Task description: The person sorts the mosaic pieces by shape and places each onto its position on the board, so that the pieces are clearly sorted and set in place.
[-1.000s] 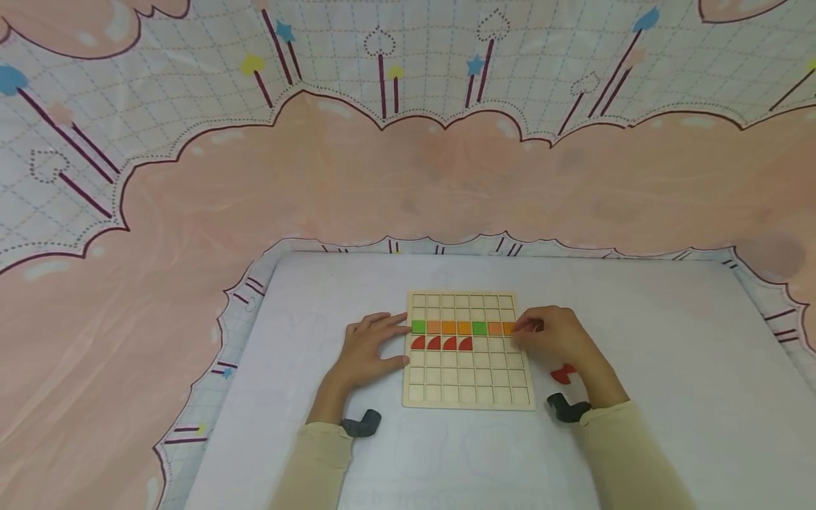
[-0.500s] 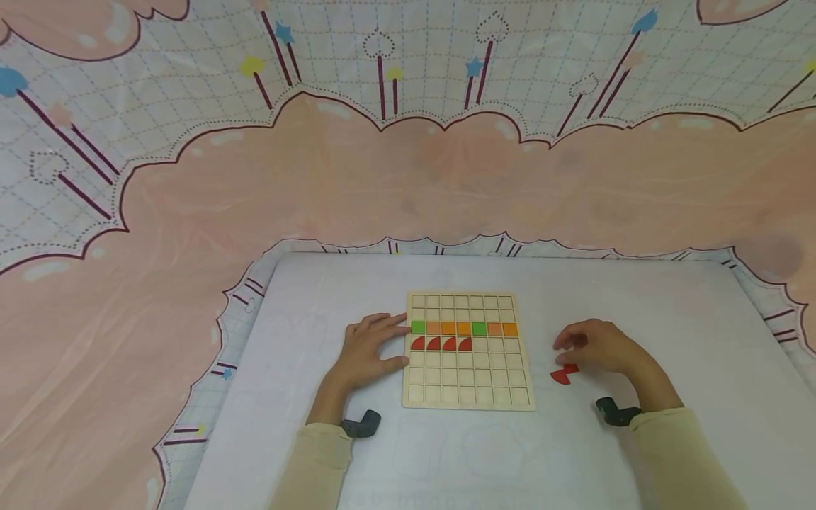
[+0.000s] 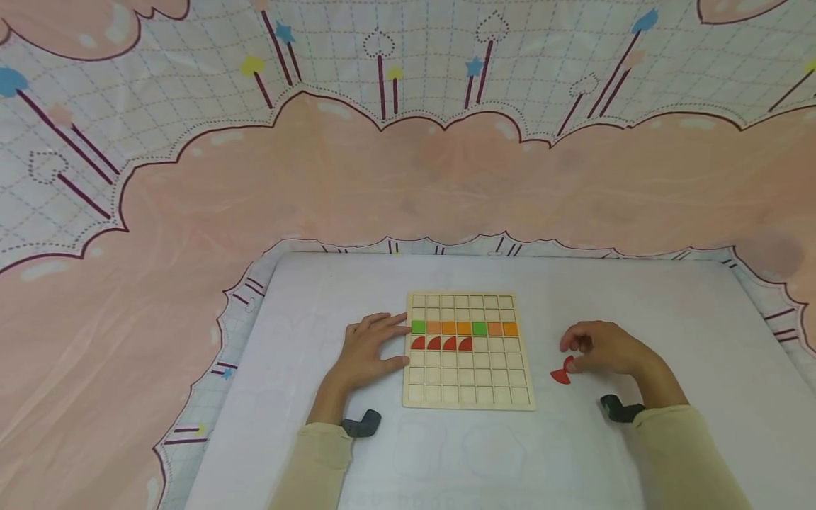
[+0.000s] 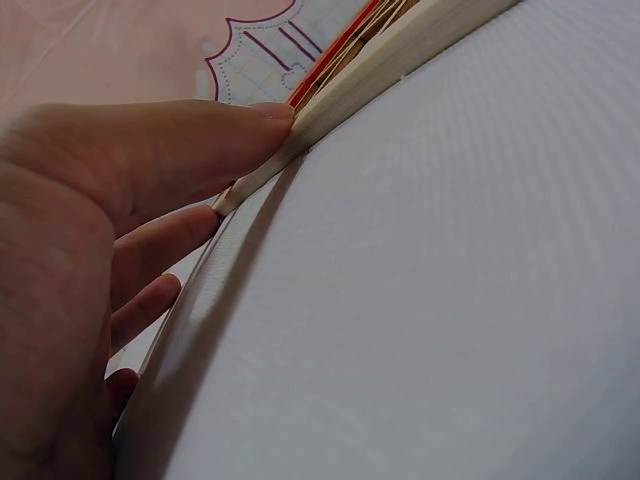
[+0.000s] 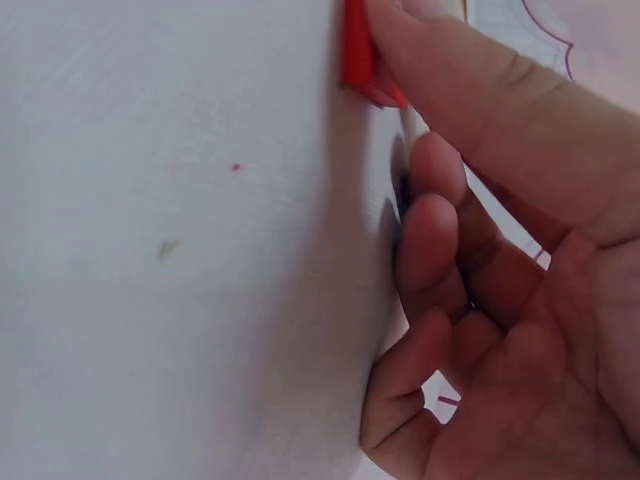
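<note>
A wooden grid board [image 3: 468, 394] lies flat on the table. Across it runs a full row of green and orange square tiles [image 3: 464, 328]; below that, several red quarter-circle pieces [image 3: 434, 344] fill the left cells. My left hand [image 3: 366, 354] rests against the board's left edge, fingers extended, and the left wrist view shows its thumb on the board's side. To the right of the board, my right hand [image 3: 605, 347] pinches a red quarter-circle piece [image 3: 568, 363] by the thumb; its index finger is partly hidden. Another red quarter-circle piece [image 3: 560, 377] lies right beside it.
The white tabletop [image 3: 688, 319] surrounds the board, with a patterned peach cloth [image 3: 357, 184] beyond its far edge. Dark wrist devices [image 3: 621, 409] sit at both sleeves.
My right hand has left the board's right edge and moved right to the loose red pieces. One of these has shifted and turned under the thumb. My left hand has stayed still.
</note>
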Available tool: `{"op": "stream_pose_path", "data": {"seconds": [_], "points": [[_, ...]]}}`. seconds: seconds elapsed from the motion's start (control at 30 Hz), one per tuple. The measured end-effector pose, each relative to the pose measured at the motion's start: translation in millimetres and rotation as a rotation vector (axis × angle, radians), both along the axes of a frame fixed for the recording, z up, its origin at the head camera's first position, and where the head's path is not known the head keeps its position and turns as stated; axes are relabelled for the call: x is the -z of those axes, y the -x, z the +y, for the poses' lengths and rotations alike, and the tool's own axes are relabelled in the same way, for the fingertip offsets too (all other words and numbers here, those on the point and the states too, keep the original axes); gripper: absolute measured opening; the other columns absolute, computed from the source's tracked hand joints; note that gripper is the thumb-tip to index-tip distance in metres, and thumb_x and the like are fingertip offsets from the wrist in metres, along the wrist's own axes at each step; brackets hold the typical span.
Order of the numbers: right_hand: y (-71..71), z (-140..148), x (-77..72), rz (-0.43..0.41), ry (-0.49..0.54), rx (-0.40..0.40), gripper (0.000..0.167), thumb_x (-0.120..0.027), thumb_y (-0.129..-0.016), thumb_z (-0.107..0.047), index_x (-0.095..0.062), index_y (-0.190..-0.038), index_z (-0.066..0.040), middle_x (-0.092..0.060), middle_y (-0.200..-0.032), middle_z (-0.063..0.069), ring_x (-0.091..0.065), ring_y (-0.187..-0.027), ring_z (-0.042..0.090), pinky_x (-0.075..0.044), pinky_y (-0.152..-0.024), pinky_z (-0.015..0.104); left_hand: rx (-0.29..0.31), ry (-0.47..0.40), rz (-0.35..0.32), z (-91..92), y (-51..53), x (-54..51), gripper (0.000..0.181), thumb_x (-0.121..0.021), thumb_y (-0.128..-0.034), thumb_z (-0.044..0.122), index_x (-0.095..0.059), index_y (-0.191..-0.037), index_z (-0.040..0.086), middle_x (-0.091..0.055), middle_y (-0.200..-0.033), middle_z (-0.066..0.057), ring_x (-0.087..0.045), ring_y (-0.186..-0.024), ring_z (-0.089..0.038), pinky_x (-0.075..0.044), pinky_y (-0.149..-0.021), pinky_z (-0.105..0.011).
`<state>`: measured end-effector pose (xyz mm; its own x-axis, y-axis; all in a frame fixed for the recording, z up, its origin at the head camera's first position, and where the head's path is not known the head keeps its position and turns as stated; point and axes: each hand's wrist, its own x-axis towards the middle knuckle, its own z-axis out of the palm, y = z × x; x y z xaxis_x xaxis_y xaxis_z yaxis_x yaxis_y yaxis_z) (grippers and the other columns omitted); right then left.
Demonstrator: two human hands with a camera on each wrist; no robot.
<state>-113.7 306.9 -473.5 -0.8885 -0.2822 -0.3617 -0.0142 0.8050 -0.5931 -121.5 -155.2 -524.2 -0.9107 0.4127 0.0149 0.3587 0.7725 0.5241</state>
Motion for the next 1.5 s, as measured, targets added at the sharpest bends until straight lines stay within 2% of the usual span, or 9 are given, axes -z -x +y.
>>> {"op": "stream_pose_path", "data": {"seconds": [0.3, 0.47, 0.67, 0.8, 0.93, 1.27, 1.5], "points": [[3.0, -1.5, 6.3, 0.042, -0.014, 0.053, 0.019, -0.085, -0.082, -0.026, -0.071, -0.091, -0.016, -0.058, -0.081, 0.0, -0.051, -0.084, 0.02, -0.043, -0.071, 0.031, -0.003, 0.003, -0.001, -0.7, 0.2, -0.8, 0.059, -0.072, -0.0854, 0.052, -0.062, -0.141, 0.034, -0.045, -0.159, 0.016, -0.033, -0.15, -0.02, -0.027, -0.107, -0.051], [2.2, -2.0, 6.6, 0.057, -0.012, 0.055, 0.021, -0.085, -0.082, -0.028, -0.071, -0.09, -0.015, -0.057, -0.079, -0.001, -0.05, -0.082, 0.018, -0.041, -0.069, 0.03, -0.005, 0.005, 0.003, -1.4, 0.6, 0.1, 0.059, -0.071, -0.0853, 0.052, -0.062, -0.141, 0.034, -0.044, -0.159, 0.016, -0.033, -0.15, -0.02, -0.028, -0.106, -0.05], [0.5, -3.4, 4.0, 0.035, -0.011, 0.052, 0.024, -0.085, -0.082, -0.029, -0.067, -0.088, -0.014, -0.054, -0.077, -0.001, -0.049, -0.081, 0.018, -0.039, -0.068, 0.03, 0.005, -0.006, 0.009, -1.6, 1.8, 2.8, 0.059, -0.072, -0.0854, 0.051, -0.062, -0.141, 0.033, -0.045, -0.159, 0.016, -0.033, -0.15, -0.02, -0.027, -0.106, -0.051], [-1.3, -5.0, 1.1, 0.043, 0.003, 0.043, 0.024, -0.085, -0.083, -0.029, -0.066, -0.09, -0.016, -0.058, -0.081, -0.001, -0.051, -0.084, 0.019, -0.041, -0.069, 0.031, 0.01, -0.002, 0.012, -1.7, 1.9, 3.2, 0.059, -0.071, -0.0857, 0.053, -0.062, -0.141, 0.034, -0.044, -0.159, 0.016, -0.033, -0.15, -0.019, -0.027, -0.106, -0.05], [-0.7, -8.8, -0.5, 0.094, 0.032, 0.037, 0.018, -0.084, -0.084, -0.027, -0.068, -0.09, -0.019, -0.066, -0.084, -0.004, -0.056, -0.086, 0.018, -0.045, -0.074, 0.029, 0.008, -0.01, 0.018, -1.5, 1.3, 2.1, 0.059, -0.072, -0.0853, 0.052, -0.062, -0.14, 0.033, -0.045, -0.159, 0.015, -0.034, -0.149, -0.02, -0.028, -0.105, -0.051], [7.1, -44.5, 3.0, 0.163, 0.137, 0.059, 0.009, -0.082, -0.087, -0.025, -0.075, -0.092, -0.023, -0.071, -0.087, -0.006, -0.062, -0.088, 0.018, -0.051, -0.079, 0.027, 0.003, -0.011, 0.018, -0.8, 0.5, 0.8, 0.059, -0.072, -0.0852, 0.05, -0.062, -0.14, 0.032, -0.045, -0.159, 0.015, -0.034, -0.149, -0.02, -0.028, -0.105, -0.051], [10.5, -71.5, 6.4, 0.16, 0.203, 0.065, 0.016, -0.078, -0.09, -0.018, -0.076, -0.106, -0.016, -0.074, -0.099, 0.0, -0.063, -0.092, 0.018, -0.053, -0.084, 0.03, 0.004, -0.016, 0.012, 0.1, 0.1, -0.2, 0.059, -0.073, -0.0849, 0.05, -0.063, -0.14, 0.032, -0.046, -0.159, 0.014, -0.034, -0.149, -0.021, -0.028, -0.106, -0.051]]}}
